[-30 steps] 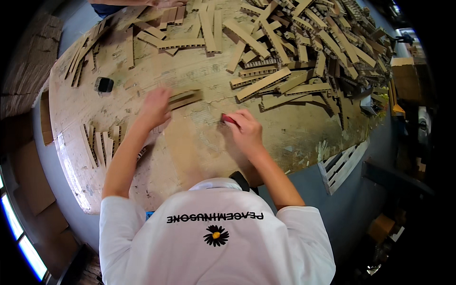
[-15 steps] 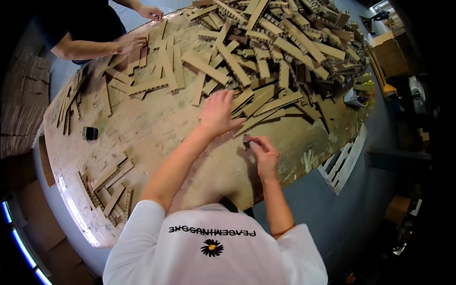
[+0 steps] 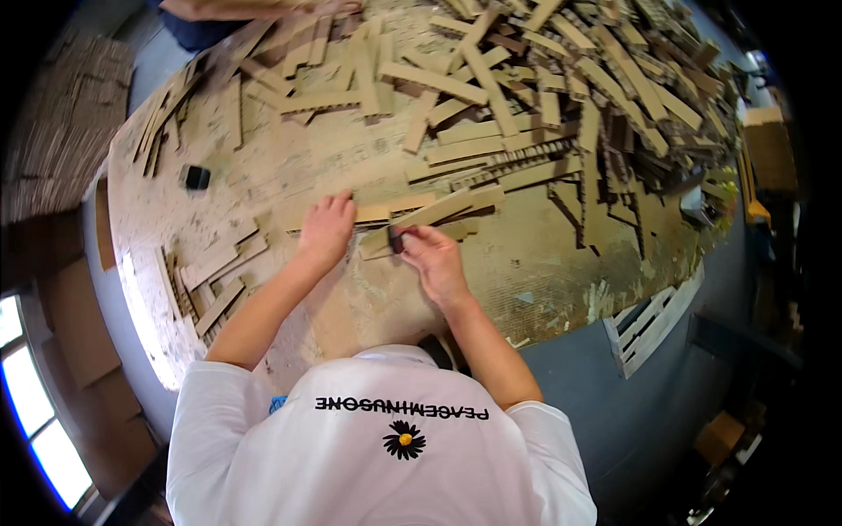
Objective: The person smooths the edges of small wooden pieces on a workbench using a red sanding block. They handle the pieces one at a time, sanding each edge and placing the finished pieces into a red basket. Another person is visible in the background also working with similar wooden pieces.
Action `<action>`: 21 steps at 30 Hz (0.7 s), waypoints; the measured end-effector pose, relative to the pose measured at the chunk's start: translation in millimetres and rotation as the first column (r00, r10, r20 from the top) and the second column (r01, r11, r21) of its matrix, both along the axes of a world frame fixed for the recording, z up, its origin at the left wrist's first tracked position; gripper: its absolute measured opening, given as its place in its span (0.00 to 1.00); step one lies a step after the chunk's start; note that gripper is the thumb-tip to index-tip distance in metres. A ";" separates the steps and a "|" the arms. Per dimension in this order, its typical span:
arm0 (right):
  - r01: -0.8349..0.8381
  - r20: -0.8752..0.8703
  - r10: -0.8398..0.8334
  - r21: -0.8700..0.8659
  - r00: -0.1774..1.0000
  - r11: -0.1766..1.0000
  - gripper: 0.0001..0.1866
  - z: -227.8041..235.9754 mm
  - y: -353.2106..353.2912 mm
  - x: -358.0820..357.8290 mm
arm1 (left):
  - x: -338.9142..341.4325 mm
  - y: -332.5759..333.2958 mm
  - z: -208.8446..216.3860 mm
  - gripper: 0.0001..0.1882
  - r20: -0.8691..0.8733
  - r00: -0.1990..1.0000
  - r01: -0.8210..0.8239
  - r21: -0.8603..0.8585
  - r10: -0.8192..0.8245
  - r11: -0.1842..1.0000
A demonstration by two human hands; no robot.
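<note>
My left hand [image 3: 327, 230] lies over the end of a flat honeycomb cardboard strip [image 3: 375, 213], its fingers stretched forward. To its right, my right hand [image 3: 437, 265] pinches a small dark block [image 3: 396, 240]; what kind of tool it is cannot be made out. That block is against or just above a tilted cardboard strip [image 3: 443, 209] that crosses other strips between my hands. The fingers of the right hand partly cover the lower strips.
A large heap of cardboard strips [image 3: 614, 79] fills the far right of the worn table [image 3: 263, 193]. Smaller groups lie far left and near left [image 3: 224, 254]. Another dark block [image 3: 196, 178] sits at left. A co-worker's arm [image 3: 237, 9] reaches in at the far edge.
Both my hands have moved left of the heap. Several strips now lie loosely between them, pulled out from the heap's near edge. The view has shifted, and the co-worker shows less.
</note>
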State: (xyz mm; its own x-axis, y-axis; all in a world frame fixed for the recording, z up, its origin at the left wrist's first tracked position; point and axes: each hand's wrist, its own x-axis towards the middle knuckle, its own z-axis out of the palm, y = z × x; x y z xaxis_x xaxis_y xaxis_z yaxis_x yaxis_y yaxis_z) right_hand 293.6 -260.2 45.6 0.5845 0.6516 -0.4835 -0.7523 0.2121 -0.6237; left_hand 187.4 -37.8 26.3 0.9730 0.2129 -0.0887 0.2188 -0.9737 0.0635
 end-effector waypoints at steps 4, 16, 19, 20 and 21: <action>-0.174 0.203 0.182 -0.058 0.962 0.983 0.10 12.4 5.0 -37.2 | -55.5 8.8 30.3 0.28 0.130 0.971 -0.187 -0.099 0.199 0.977; -0.053 0.878 0.406 -0.407 0.254 0.912 0.07 70.0 71.2 17.6 | -113.4 -37.4 3.1 0.24 0.262 0.904 -0.278 -0.241 0.338 0.930; -0.025 0.860 0.471 -0.485 -0.195 0.874 0.07 37.6 96.3 16.9 | -116.4 -34.3 -8.1 0.23 0.303 0.903 -0.223 -0.271 0.303 0.936; -0.029 0.855 0.483 -0.496 -0.186 0.868 0.07 27.3 102.7 14.4 | -119.6 -33.6 -8.1 0.22 0.325 0.903 -0.189 -0.283 0.280 0.940; -0.036 0.850 0.479 -0.498 -0.217 0.867 0.08 19.9 104.9 14.7 | -120.0 -35.1 -8.0 0.22 0.364 0.884 -0.196 -0.282 0.294 0.939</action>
